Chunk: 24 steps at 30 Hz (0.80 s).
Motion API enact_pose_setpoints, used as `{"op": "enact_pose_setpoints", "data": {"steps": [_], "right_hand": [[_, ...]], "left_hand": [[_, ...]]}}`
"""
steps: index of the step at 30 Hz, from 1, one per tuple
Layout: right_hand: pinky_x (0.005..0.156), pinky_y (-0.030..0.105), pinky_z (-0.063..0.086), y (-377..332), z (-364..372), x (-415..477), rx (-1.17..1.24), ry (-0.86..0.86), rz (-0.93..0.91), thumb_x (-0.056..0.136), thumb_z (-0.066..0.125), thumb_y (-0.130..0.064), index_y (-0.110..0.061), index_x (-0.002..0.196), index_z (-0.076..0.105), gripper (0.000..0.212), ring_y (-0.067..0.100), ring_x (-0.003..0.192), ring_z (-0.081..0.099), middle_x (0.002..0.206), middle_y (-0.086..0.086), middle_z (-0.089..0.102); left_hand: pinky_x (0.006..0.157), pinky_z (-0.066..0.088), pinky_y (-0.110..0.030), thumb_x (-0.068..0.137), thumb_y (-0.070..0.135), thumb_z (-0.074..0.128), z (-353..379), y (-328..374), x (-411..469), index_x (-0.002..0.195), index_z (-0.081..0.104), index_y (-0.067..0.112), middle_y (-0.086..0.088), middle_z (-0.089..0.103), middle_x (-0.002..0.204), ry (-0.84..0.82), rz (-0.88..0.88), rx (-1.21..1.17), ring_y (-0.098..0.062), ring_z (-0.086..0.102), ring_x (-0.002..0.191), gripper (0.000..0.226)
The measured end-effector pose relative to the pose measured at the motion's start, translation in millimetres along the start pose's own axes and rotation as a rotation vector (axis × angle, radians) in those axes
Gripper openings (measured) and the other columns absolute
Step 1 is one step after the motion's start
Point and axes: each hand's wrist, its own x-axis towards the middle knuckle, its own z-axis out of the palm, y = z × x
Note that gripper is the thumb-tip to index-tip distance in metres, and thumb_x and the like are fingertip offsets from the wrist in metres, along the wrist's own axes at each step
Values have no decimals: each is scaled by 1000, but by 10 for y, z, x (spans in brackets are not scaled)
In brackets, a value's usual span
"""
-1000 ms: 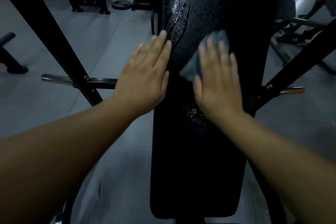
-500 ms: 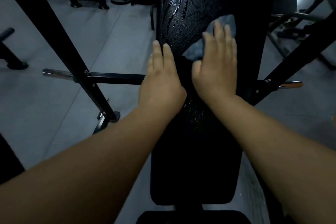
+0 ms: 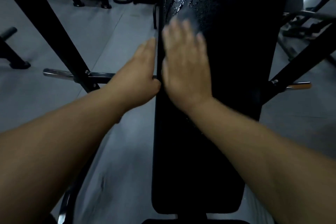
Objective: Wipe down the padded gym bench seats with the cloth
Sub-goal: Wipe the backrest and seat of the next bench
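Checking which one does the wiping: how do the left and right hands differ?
The left hand sits at the left edge of the pad, fairly sharp; the right hand lies flat on top of it, motion-blurred. The right hand covers the cloth; the left hand touches no cloth. Both have straight fingers.

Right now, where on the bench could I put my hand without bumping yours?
The bench pad is bare on its right half, between the right hand and the frame post. Its near end too. The left edge is crowded: the left hand rests there beside the right hand, which presses the cloth. The far end looks wet.
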Motion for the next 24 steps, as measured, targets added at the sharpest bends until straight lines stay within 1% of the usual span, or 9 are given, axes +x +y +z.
{"op": "enact_pose_setpoints", "data": {"steps": [2,4,6,10,12,16,18,21,24], "right_hand": [[122,48,19,-21,-24,-634,-13,-168,-290,95,44,-19,-3,153,30,62,33,149,27,160,16,30],[122,46,18,265,-169,-1070,-12,-277,-407,92,44,-14,-7,153,29,63,30,149,27,160,11,29],[121,47,19,599,-248,-1032,-9,-250,-319,89,45,-11,-8,152,30,65,29,148,27,160,11,30],[123,49,12,468,-168,-424,32,-72,134,92,46,-14,-6,153,32,63,32,151,19,162,14,26],[122,50,12,236,-76,-597,22,-80,83,91,45,-14,-6,153,33,64,34,151,19,163,16,23],[123,45,10,517,-260,-1379,-33,-379,-333,86,50,-15,-15,156,26,74,24,153,15,164,4,14],[123,47,15,749,-388,-1248,4,-341,-222,83,51,-10,-15,155,29,75,24,152,21,164,7,24],[120,49,24,708,-422,-611,74,-139,142,79,48,-8,-7,152,33,74,33,141,33,151,15,42],[119,49,26,254,-217,-649,128,-110,140,78,45,-6,-2,149,38,71,40,140,36,151,20,42]], "left_hand": [[116,21,-26,87,12,63,41,-79,-57,159,-7,19,-4,4,167,-80,-15,-8,-21,17,151,101],[119,26,-35,83,12,67,78,-82,-142,157,-13,24,0,-3,167,-157,-25,24,-23,16,151,111],[120,25,-37,79,10,68,133,9,-171,157,-12,18,-3,-5,167,-86,27,74,-25,13,152,112],[114,29,-34,83,11,63,330,239,-233,155,-16,8,-10,-14,165,69,-2,198,-28,9,152,107],[112,34,-36,83,12,61,373,245,-269,155,-16,7,-12,-14,165,91,-9,234,-29,12,151,105],[114,34,-43,81,19,63,438,269,-372,157,-7,8,-20,-11,164,104,33,357,-36,13,151,104],[117,31,-46,82,24,63,509,352,-481,158,-4,12,-21,-15,163,74,50,434,-38,7,151,102],[117,31,-47,84,30,66,452,340,-522,158,-1,18,-12,-16,165,10,116,490,-36,7,150,101],[104,46,-50,81,27,73,158,230,-442,158,11,17,-11,-5,165,-52,232,483,-35,24,143,100]]}}
